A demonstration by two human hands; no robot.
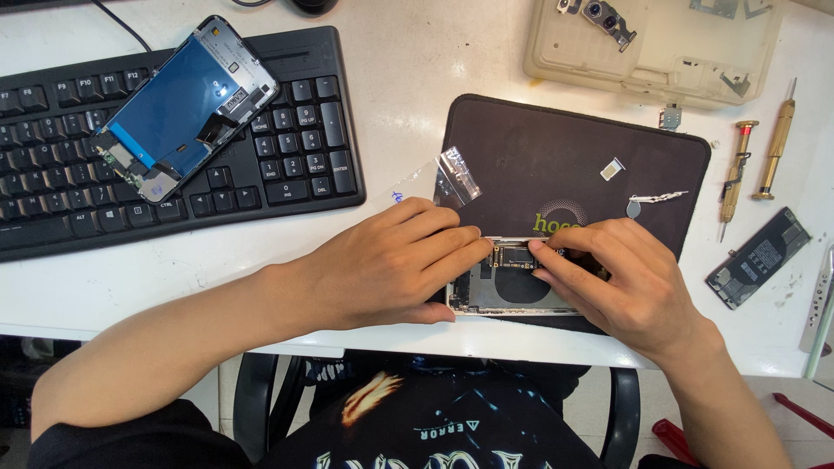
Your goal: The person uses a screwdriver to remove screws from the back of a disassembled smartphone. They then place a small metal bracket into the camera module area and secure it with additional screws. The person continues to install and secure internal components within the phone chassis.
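I had the opened phone body (508, 287) lying flat at the near edge of the dark work mat (573, 156), its long axis running left to right across me, open insides facing up. My left hand (391, 265) lay over its left end, fingers curled down and pressing on the frame with the fingertips (482, 247) at the top edge. My right hand (621, 278) covered the right end, index finger and thumb pinched down onto the small board near the top middle; whether they gripped a part I could not tell.

Just beyond my left hand a clear plastic film (439, 182) lay half on the mat. Farther on the mat sat a small SIM tray (612, 168) and a thin metal bracket (658, 198). To the right lay a phone battery (758, 257) and two brass screwdrivers (756, 161). To the left, a detached screen (187, 106) rested face down, slanted across the black keyboard (287, 174). Farthest off, a beige parts tray (651, 65) held a camera module (605, 19) and small metal pieces.
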